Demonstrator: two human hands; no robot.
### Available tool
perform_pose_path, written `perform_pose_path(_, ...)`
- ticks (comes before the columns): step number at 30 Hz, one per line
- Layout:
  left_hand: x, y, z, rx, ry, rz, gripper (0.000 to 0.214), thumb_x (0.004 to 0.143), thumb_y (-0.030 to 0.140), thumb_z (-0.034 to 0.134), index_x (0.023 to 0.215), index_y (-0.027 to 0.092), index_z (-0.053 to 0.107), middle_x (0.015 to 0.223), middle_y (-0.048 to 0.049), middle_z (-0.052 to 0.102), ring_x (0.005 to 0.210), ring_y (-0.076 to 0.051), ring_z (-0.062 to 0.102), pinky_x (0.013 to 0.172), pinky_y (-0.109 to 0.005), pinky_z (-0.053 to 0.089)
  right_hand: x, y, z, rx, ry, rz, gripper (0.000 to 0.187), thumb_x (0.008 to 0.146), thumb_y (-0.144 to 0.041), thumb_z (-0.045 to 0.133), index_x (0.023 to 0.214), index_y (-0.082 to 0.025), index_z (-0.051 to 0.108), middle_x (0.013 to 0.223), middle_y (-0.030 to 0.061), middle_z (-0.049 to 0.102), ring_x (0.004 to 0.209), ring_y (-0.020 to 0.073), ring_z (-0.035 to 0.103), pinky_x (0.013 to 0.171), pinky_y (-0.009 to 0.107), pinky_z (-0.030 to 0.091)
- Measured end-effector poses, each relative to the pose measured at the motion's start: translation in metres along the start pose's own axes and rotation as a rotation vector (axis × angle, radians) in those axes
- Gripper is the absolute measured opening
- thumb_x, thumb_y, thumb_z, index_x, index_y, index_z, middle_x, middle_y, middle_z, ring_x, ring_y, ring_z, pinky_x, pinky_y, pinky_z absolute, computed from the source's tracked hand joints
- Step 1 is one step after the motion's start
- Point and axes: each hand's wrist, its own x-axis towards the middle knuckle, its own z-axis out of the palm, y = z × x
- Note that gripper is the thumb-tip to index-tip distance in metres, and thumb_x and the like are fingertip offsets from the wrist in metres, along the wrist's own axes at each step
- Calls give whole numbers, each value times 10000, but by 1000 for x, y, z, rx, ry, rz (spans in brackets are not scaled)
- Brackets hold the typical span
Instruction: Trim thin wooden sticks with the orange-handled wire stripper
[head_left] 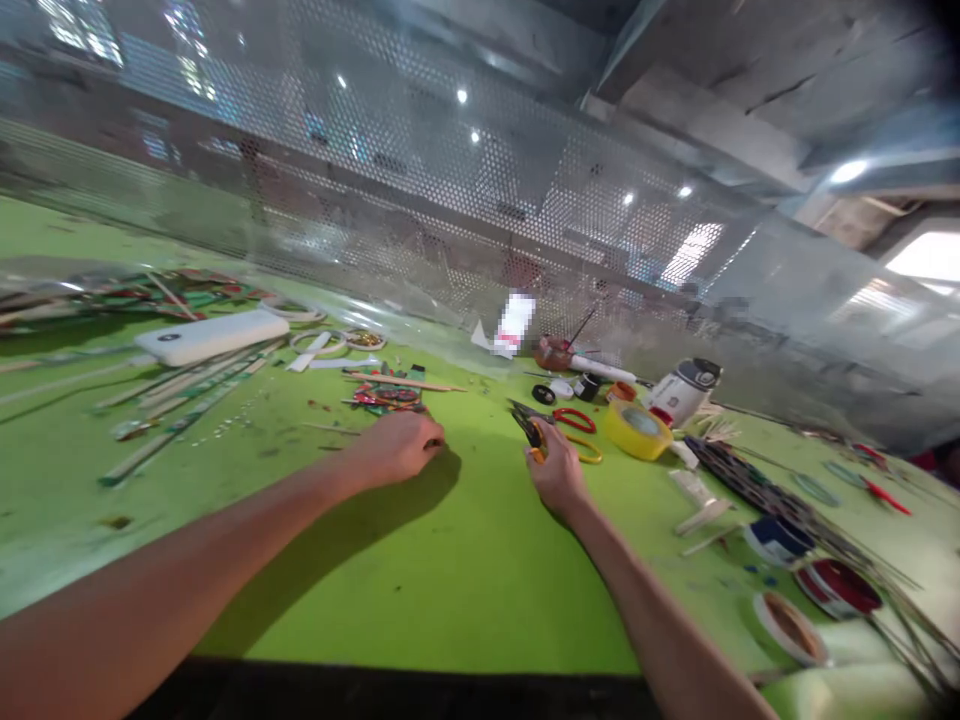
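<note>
My left hand (397,447) rests on the green table (450,560) with its fingers curled into a loose fist, just below a pile of red and green scraps and a wooden stick (401,382). What, if anything, it holds is hidden. My right hand (555,470) is closed on yellow-handled scissors (534,430), whose dark blades point up and to the left. Red-handled scissors (574,420) lie just beyond that hand.
A yellow tape roll (637,430) and a white jar (684,390) stand at the right. Dark sticks (757,490) and small paint pots (836,587) lie farther right. A white power bank (212,337) and strips lie at the left. A perforated metal screen stands behind.
</note>
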Motion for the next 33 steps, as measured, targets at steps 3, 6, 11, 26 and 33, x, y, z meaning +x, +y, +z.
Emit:
perform_pose_path(3, 1, -4, -4, -70, 10, 34, 198, 890, 234, 524, 871, 155, 704, 844, -52, 704, 803, -183, 632, 735, -284, 444, 3, -2, -9, 5, 10, 16, 431, 792, -267, 512, 1202, -135, 545, 1109, 113, 625, 1010, 224, 582, 925, 357, 433)
perform_pose_path(6, 2, -9, -4, -129, 7, 49, 192, 869, 232, 544, 881, 169, 725, 860, -49, 720, 807, -176, 634, 741, -252, 420, 6, -5, -18, 14, 23, 53, 408, 819, -325, 503, 1177, -135, 551, 1024, 98, 656, 911, 223, 614, 853, 351, 469)
perform_pose_path(11, 5, -10, -1, -185, -2, 73, 192, 861, 221, 552, 890, 164, 733, 850, -46, 724, 763, -155, 636, 710, -223, 419, 1, -18, -24, 24, 16, 64, 388, 835, -357, 508, 1156, -146, 564, 928, 76, 672, 790, 206, 626, 759, 319, 491)
perform_pose_path(26, 7, -6, 4, -177, 24, 83, 208, 875, 203, 533, 936, 180, 731, 880, -55, 706, 811, -159, 617, 810, -263, 422, 1, -17, -17, -71, -52, -13, 385, 858, -349, 482, 1179, -143, 537, 1044, 105, 629, 930, 214, 590, 858, 331, 452)
perform_pose_path(33, 2, 9, 5, -122, 42, 72, 252, 912, 280, 499, 936, 164, 722, 853, -74, 640, 799, -179, 580, 715, -269, 408, -1, -11, -14, -224, -178, 28, 428, 791, -259, 553, 1208, -163, 539, 1071, 131, 603, 1007, 272, 539, 901, 396, 406)
